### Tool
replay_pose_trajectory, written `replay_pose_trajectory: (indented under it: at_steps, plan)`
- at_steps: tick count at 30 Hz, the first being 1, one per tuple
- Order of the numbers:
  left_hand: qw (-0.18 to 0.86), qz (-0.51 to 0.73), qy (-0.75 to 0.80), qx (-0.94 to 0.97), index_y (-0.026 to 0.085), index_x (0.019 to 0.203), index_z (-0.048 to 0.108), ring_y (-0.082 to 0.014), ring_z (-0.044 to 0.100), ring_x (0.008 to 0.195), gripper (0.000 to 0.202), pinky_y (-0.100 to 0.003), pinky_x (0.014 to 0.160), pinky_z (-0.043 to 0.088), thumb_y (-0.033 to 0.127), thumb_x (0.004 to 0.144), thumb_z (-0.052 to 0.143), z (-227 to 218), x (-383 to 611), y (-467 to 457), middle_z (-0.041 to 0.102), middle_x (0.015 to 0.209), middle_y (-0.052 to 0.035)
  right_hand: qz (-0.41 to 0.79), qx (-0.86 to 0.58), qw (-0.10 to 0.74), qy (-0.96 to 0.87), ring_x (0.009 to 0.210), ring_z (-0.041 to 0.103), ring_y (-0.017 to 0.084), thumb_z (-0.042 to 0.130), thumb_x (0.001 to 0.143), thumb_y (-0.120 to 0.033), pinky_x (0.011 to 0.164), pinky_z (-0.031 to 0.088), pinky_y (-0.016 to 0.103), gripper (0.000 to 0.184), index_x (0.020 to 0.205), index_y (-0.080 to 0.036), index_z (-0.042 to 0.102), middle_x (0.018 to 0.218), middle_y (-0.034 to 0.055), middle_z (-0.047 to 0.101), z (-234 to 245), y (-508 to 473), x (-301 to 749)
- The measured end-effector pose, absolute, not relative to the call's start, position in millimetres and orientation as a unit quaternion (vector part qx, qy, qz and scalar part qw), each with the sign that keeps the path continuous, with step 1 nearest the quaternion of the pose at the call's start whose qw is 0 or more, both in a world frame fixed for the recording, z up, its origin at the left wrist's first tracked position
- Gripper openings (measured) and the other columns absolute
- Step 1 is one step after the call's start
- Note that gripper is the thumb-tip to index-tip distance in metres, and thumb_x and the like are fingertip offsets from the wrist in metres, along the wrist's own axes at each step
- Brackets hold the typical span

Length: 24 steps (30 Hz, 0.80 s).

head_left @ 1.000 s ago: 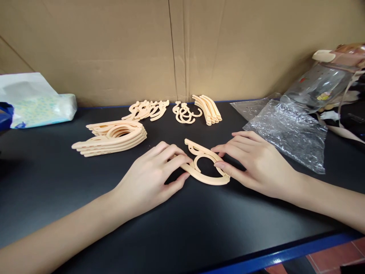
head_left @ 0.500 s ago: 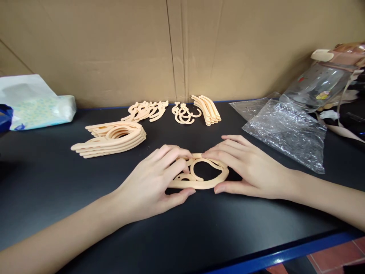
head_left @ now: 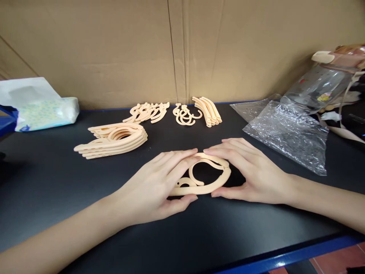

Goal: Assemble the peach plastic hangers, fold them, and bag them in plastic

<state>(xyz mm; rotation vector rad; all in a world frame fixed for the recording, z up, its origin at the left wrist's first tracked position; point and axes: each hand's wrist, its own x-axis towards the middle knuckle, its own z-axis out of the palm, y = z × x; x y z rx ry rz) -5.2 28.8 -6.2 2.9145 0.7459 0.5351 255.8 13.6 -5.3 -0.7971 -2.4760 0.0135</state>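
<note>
A peach plastic folding hanger (head_left: 212, 182), folded into a loop with its hook tucked inside, lies on the black table (head_left: 182, 232) in front of me. My left hand (head_left: 159, 186) grips its left end, fingers over the top edge and thumb under the lower edge. My right hand (head_left: 251, 173) grips its right end the same way. Behind and to the left sits a stack of folded hangers (head_left: 114, 139).
Along the cardboard wall (head_left: 171, 49) lie loose hanger parts (head_left: 148, 111), hooks (head_left: 184, 114) and curved arms (head_left: 209, 109). Crinkled clear plastic bags (head_left: 288, 131) and a clear bottle (head_left: 319, 85) are at right. A tissue pack (head_left: 42, 110) sits far left. A blue table edge (head_left: 299, 253) runs nearby.
The hanger has been turned from tilted to level and its two arms have been pressed together into a closed loop. Both hands moved closer around it.
</note>
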Motion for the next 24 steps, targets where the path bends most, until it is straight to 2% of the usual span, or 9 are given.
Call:
replay_pose_trajectory:
  at_steps: [6,10,15,17,19,22,24]
  plan:
    - [-0.014,0.191,0.226,0.955,0.008,0.136,0.044,-0.0270,0.056,0.122,0.062,-0.036,0.103,0.047,0.049,0.092,0.061,-4,-1,20,0.055,0.138,-0.0182,-0.007,-0.261,0.288,-0.921,0.110,0.061,0.024,0.070,0.084,-0.048,0.102,0.043,0.042,0.064,0.131,-0.011,0.048,0.120,0.0133,0.067,-4,10,254]
    - [0.016,0.195,0.252,0.948,0.011,0.136,0.043,-0.0239,0.060,0.117,0.062,-0.032,0.099,0.051,0.047,0.090,0.063,-2,2,13,0.058,0.132,-0.0144,0.013,-0.251,0.271,-0.929,0.112,0.060,0.023,0.067,0.085,-0.051,0.102,0.043,0.041,0.064,0.132,-0.012,0.048,0.123,0.0127,0.066,-2,10,255]
    - [-0.005,0.199,0.312,0.929,0.021,0.138,0.043,-0.0235,0.061,0.115,0.056,-0.034,0.097,0.052,0.038,0.088,0.063,21,-10,24,0.057,0.135,-0.0074,0.054,-0.293,0.282,-0.912,0.129,0.051,0.024,0.061,0.090,-0.050,0.106,0.043,0.039,0.065,0.141,-0.015,0.038,0.138,0.0165,0.056,4,10,259]
    - [-0.010,0.202,0.354,0.913,0.025,0.139,0.044,-0.0251,0.058,0.118,0.058,-0.036,0.097,0.051,0.047,0.088,0.062,39,-23,36,0.055,0.137,-0.0051,0.056,-0.311,0.296,-0.901,0.130,0.051,0.025,0.058,0.093,-0.044,0.106,0.044,0.040,0.060,0.142,-0.017,0.037,0.138,0.0161,0.055,6,10,260]
    - [-0.014,0.206,0.383,0.900,0.025,0.139,0.047,-0.0228,0.062,0.106,0.061,-0.035,0.091,0.052,0.058,0.089,0.055,58,-41,50,0.059,0.127,-0.0031,0.049,-0.321,0.285,-0.902,0.128,0.053,0.025,0.057,0.095,-0.040,0.106,0.045,0.041,0.054,0.141,-0.018,0.039,0.136,0.0151,0.057,5,10,260]
    - [-0.017,0.216,0.460,0.861,0.022,0.134,0.055,-0.0223,0.061,0.100,0.078,-0.039,0.093,0.049,0.077,0.078,0.056,78,-72,72,0.064,0.116,-0.0004,0.040,-0.323,0.217,-0.920,0.127,0.054,0.024,0.054,0.097,-0.039,0.104,0.047,0.042,0.048,0.138,-0.016,0.045,0.137,0.0157,0.057,2,10,259]
    - [-0.008,0.180,0.530,0.829,0.020,0.133,0.056,-0.0246,0.060,0.102,0.087,-0.046,0.096,0.047,0.084,0.073,0.053,84,-90,84,0.065,0.118,-0.0024,0.044,-0.320,0.167,-0.932,0.127,0.054,0.026,0.052,0.097,-0.043,0.103,0.049,0.045,0.049,0.137,-0.015,0.049,0.139,0.0167,0.055,-1,10,258]
